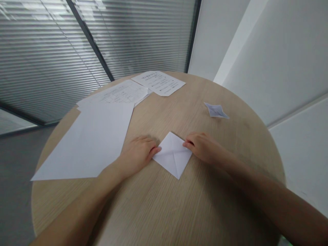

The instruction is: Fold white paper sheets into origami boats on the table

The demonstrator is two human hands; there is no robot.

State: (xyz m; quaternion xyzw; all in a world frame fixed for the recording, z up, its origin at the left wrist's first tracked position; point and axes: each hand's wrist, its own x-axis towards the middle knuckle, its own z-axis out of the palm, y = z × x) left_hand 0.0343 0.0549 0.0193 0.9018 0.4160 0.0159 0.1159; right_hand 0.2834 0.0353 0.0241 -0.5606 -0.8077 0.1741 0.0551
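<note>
A white sheet of paper folded into a diamond (173,155) lies on the wooden table, with crease lines crossing near its middle. At its left corner, my left hand (139,152) pinches the edge between thumb and curled fingers. My right hand (201,145) grips the upper right side near the right corner in the same way. Both hands rest low against the tabletop. Beyond my right hand sits a small folded paper boat (216,111), apart from both hands.
Large blank white paper (89,143) spreads over the left of the round table (159,212), overhanging its edge. Printed sheets (118,93) and another printed page (159,83) lie at the back. Window blinds (143,37) stand behind, a white wall (287,51) to the right.
</note>
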